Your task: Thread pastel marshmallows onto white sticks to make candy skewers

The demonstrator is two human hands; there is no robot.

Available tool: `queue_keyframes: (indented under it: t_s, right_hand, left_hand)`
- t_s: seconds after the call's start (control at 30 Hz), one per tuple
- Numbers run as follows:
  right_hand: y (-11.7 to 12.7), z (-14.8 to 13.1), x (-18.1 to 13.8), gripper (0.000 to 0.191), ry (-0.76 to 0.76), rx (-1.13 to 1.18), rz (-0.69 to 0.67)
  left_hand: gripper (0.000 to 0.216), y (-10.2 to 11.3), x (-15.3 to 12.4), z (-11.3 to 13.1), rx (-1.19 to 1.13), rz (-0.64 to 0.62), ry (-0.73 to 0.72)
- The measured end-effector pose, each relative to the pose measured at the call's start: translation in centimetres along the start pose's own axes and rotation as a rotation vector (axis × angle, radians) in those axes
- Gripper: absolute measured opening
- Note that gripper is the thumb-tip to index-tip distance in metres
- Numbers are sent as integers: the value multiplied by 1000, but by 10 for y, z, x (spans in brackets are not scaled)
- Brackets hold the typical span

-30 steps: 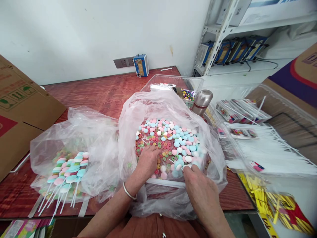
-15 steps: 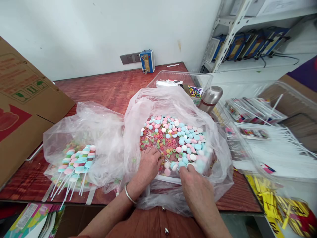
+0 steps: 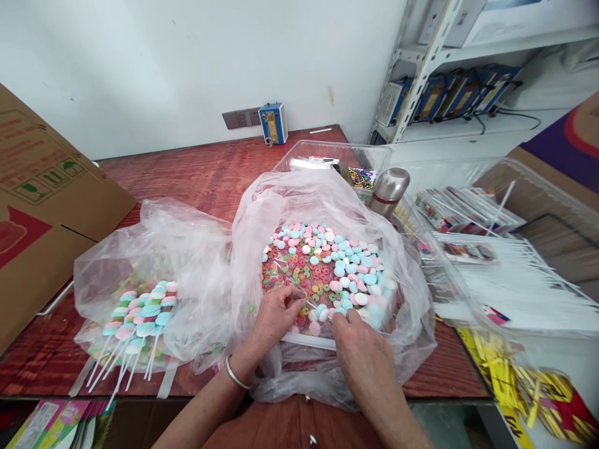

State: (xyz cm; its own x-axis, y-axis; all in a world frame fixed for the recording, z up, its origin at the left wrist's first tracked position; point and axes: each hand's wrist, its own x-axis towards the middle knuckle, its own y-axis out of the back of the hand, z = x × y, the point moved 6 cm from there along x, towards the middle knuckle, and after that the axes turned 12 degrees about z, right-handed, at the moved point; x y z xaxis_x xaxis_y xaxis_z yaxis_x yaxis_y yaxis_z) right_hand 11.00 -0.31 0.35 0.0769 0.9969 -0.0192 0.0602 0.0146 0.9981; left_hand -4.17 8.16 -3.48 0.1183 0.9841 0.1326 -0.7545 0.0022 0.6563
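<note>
My left hand (image 3: 276,315), with a bangle at the wrist, has its thumb and forefinger pinched over small coloured candy rings (image 3: 306,272); whatever is between the fingertips is too small to make out. Closed near the front rim of a white tray (image 3: 311,340), my right hand (image 3: 362,349) holds a thin white stick (image 3: 311,305) that points toward the left fingertips. Pink, blue and white candy discs (image 3: 358,262) lie behind and right of the rings. A crumpled clear plastic bag (image 3: 262,199) surrounds the candy.
Left, several candy skewers (image 3: 145,312) lie on another plastic bag (image 3: 187,243), beside a cardboard box (image 3: 47,206). Behind stand a steel flask (image 3: 390,187), a clear bin (image 3: 327,146) and a small blue device (image 3: 274,123). White sticks (image 3: 519,268) fill a bin at right.
My left hand has lifted slightly off the candy rings, its thumb and forefinger now pinched together. The right hand stays near the tray's front rim. The whole view has shifted slightly.
</note>
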Motion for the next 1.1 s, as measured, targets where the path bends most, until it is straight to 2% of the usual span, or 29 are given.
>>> queue_keyframes:
  t_s: [0.13, 0.3, 0.43, 0.53, 0.67, 0.7, 0.83, 0.9, 0.97, 1.03, 1.1]
  right_hand:
    - [-1, -2, 0, 17, -5, 25, 25]
    - [-13, 1, -2, 14, -42, 109, 68]
    - [-26, 6, -3, 15, -78, 194, 124]
    - [-33, 15, -4, 17, -107, 252, 174]
    - [-32, 35, -8, 22, -144, 311, 285]
    - [-31, 41, -9, 24, -153, 318, 314]
    - [-26, 55, -12, 29, -173, 317, 349]
    - [-25, 57, -12, 29, -182, 304, 323]
    - [-24, 57, -12, 26, -199, 293, 295]
    - [-24, 56, -11, 24, -211, 289, 273]
    - [-24, 54, -10, 22, -209, 291, 263]
  left_hand:
    - [9, -2, -1, 4, -37, -4, -9]
    - [13, -2, -3, 7, -111, 11, 18]
    - [16, -3, -6, 18, -41, -30, 17]
    - [21, -8, -5, 36, 35, -77, -84]
    - [30, -15, 8, 55, 193, 42, -244]
    - [29, -20, 12, 56, 233, 40, -272]
    - [21, -47, 24, 54, 307, -112, -344]
    - [20, -52, 27, 52, 265, -120, -329]
    - [19, -49, 30, 48, 154, -80, -255]
    - [20, -45, 31, 43, -42, -83, -109]
    - [19, -45, 30, 38, -248, -162, 50]
